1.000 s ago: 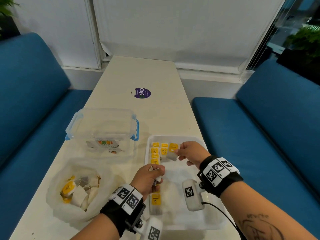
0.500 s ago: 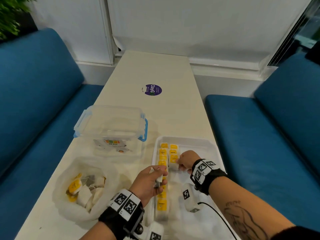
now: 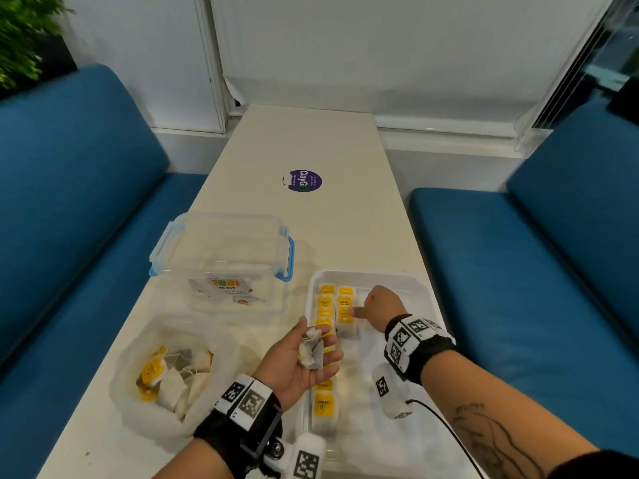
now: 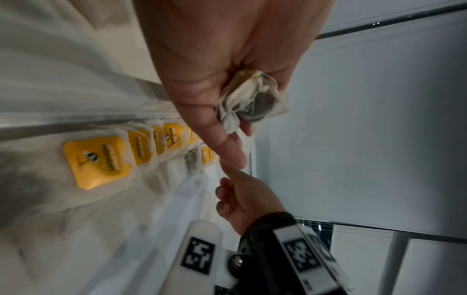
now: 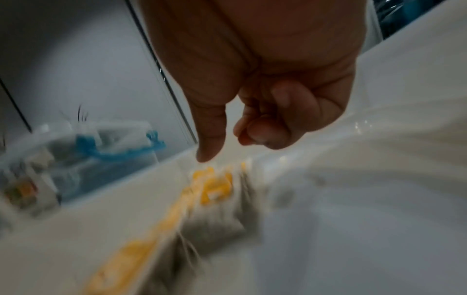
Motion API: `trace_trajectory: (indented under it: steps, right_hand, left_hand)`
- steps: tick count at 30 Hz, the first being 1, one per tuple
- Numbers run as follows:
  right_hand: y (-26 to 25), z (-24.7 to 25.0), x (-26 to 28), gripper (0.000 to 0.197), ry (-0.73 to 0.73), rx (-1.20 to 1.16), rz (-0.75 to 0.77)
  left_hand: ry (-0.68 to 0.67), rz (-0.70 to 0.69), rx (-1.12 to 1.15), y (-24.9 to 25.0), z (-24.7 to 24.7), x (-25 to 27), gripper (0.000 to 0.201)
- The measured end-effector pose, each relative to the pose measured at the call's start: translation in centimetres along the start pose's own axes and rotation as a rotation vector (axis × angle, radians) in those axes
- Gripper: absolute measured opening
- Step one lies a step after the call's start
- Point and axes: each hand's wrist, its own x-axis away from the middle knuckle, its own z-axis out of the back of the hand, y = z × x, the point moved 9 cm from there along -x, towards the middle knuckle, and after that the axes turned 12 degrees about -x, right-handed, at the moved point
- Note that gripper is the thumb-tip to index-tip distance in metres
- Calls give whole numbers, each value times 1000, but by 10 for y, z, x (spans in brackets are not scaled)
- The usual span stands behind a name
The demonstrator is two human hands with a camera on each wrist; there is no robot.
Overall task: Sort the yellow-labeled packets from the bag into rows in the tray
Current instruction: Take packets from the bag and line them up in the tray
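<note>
In left grip (image 3: 296, 366), crumpled packets (image 3: 311, 351), over tray (image 3: 380, 276)

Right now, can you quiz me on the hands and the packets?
1. True or false: the bag has packets in it.
2. What does the left hand hold? A a packet; B a pen; C nothing.
3. Fill in: the right hand is over the ____.
Key: 1 true; 2 A; 3 tray.
</note>
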Motion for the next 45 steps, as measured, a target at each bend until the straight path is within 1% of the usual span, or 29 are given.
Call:
trace_trajectory:
  steps: [2, 3, 5, 7, 8, 9, 12, 15, 18, 20, 22, 24, 26, 28, 30, 31, 32, 33, 34, 36, 37, 38, 39, 42, 43, 45]
  right_hand:
    - [-12, 15, 15, 35, -1, -153, 69]
    - [-22, 20, 27, 31, -35, -244, 127]
    - [-46, 19, 56, 25, -185, -367, 257]
    - [-66, 11, 83, 29, -324, -377, 376]
    - [-71, 5, 92, 31, -361, -348, 403]
    - [-73, 0, 99, 30, -366, -313, 412]
    - [-73, -11, 110, 25, -301, -214, 429]
    - [-68, -12, 114, 18, -229, -164, 466]
    - [-60, -4, 115, 9, -170, -239, 449]
    - [-56, 2, 116, 12, -125, -280, 438]
    - [-54, 10, 118, 19, -29, -273, 449]
    - [-57, 18, 123, 19, 81, -223, 492]
    - [-61, 19, 131, 13, 152, -139, 556]
    - [-66, 16, 141, 8, 180, -55, 644]
    - [-68, 11, 149, 7, 163, 3, 723]
    - [-68, 7, 151, 6, 129, 23, 746]
    - [-67, 3, 152, 6, 83, 34, 749]
    - [-65, 0, 151, 6, 38, 19, 732]
    - [-62, 2, 148, 10, 12, -36, 704]
    - [-56, 14, 142, 25, 46, -221, 636]
    - [-53, 20, 139, 28, 57, -302, 591]
    - [-52, 21, 136, 28, 31, -357, 536]
    - [-51, 17, 134, 29, -29, -380, 483]
    - [-50, -6, 133, 34, -242, -364, 358]
    - [-49, -12, 135, 34, -283, -372, 339]
    - [-50, -17, 136, 33, -312, -425, 326]
  left_hand:
    - [-25, 4, 28, 1, -2, 1, 41]
    - [-30, 5, 31, 2, -3, 2, 40]
    - [-41, 9, 23, 2, -7, 4, 39]
    - [-40, 13, -4, 2, -11, 6, 39]
    - [-31, 12, -21, 1, -12, 8, 39]
    - [-21, 7, -39, 1, -12, 9, 38]
    - [-21, 0, -79, -1, -16, 11, 39]
    - [-43, 19, -63, -6, -16, 12, 41]
    - [-52, 28, -62, -9, -14, 15, 39]
    - [-43, 54, -68, -12, -11, 14, 40]
    - [-48, 85, -47, -15, -9, 14, 47]
    - [-69, 103, -10, -17, -9, 15, 49]
    - [-95, 110, 21, -16, -11, 16, 43]
    - [-93, 91, 41, -12, -11, 18, 31]
    - [-37, 27, 23, -4, -6, 18, 17]
    - [3, -16, -16, 1, -2, 18, 11]
    - [42, -62, -70, 7, 2, 18, 9]
    - [69, -108, -136, 13, 5, 19, 10]
    - [83, -148, -210, 18, 6, 20, 12]
    - [85, -211, -383, 26, 5, 23, 13]
    - [82, -236, -462, 28, 3, 25, 11]
    - [80, -260, -525, 30, 0, 27, 9]
    - [78, -284, -568, 31, -4, 29, 9]
    - [88, -312, -628, 33, -11, 32, 22]
    - [91, -312, -633, 33, -11, 33, 25]
    - [99, -312, -637, 33, -9, 32, 27]
